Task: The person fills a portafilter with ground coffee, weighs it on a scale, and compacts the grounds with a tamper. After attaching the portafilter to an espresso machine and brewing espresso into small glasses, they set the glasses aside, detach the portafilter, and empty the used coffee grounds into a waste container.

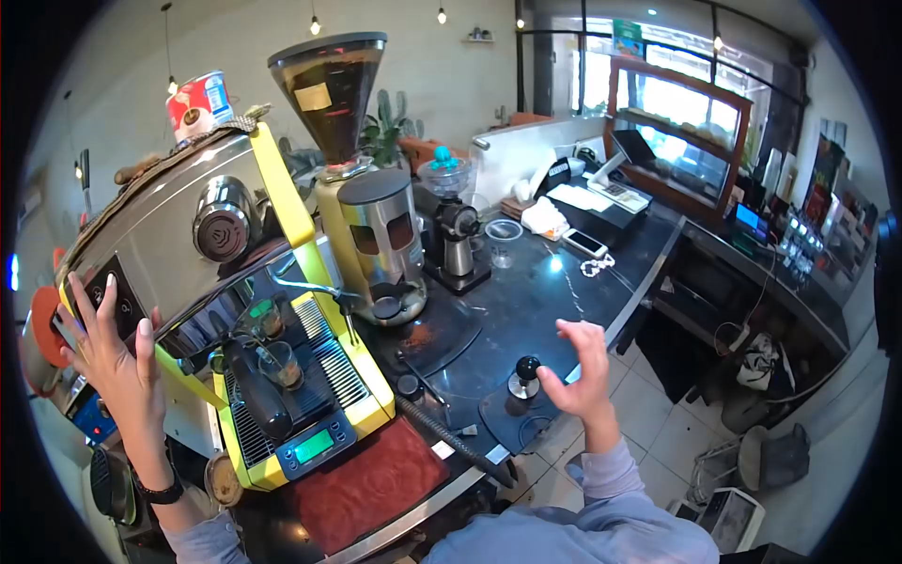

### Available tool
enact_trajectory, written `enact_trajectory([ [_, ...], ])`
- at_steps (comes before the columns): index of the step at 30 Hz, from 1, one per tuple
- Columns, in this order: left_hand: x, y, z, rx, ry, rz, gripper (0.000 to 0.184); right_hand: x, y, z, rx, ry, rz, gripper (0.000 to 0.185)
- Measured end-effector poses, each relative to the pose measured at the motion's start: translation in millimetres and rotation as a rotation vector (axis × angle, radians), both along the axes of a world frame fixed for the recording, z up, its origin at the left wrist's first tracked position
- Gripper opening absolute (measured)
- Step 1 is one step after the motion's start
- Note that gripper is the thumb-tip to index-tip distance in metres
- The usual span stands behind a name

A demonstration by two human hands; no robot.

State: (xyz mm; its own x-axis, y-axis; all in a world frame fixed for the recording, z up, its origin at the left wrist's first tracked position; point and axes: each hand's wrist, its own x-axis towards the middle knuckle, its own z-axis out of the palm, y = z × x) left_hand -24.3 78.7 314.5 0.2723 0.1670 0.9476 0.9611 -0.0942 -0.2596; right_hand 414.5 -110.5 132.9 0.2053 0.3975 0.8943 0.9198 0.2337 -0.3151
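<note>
My left hand [117,362] is raised with its fingers spread in front of the button panel [108,293] of the yellow espresso machine [282,188]. Whether a fingertip touches the panel I cannot tell. A black-handled portafilter [256,390] sits in the machine. Below it a small glass [282,365] with some brown liquid stands over the drip tray, beside a scale with a lit green display [313,447]. My right hand [583,376] hovers empty, thumb and fingers apart, just right of a tamper [524,378] with a round black knob.
Behind the machine stand a coffee grinder [381,226] with a tall hopper and a smaller grinder [458,240]. Coffee grounds [420,336] lie on the black counter. A red cloth [371,484] covers the front edge. Further right lie a phone [584,243] and a plastic cup [504,242].
</note>
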Motion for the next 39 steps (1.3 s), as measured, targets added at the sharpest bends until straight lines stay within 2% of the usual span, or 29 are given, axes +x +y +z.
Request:
enact_trajectory([
  [7,-1.9,1.3,0.0,-0.011,-0.014,0.012,0.055,-41.2,10.1,-15.3,-0.135,-0.073,0.123,0.042],
  [11,-1.1,-1.0,1.2,-0.027,-0.023,0.018,0.056,-67.1,15.8,-20.5,-0.231,-0.067,0.338,0.043],
  [16,-1.0,-0.6,1.0,-0.033,-0.021,0.021,0.056,-94.3,21.6,-28.3,-0.331,-0.086,0.438,0.049],
  [20,-1.9,-0.6,0.6,-0.036,-0.019,0.008,0.055,-100.2,24.0,-30.5,-0.379,-0.115,0.473,0.055],
  [39,6.5,-7.2,4.5,-0.083,-0.057,-0.056,0.056,-101.6,29.5,-29.7,-0.387,-0.132,0.440,0.058],
])
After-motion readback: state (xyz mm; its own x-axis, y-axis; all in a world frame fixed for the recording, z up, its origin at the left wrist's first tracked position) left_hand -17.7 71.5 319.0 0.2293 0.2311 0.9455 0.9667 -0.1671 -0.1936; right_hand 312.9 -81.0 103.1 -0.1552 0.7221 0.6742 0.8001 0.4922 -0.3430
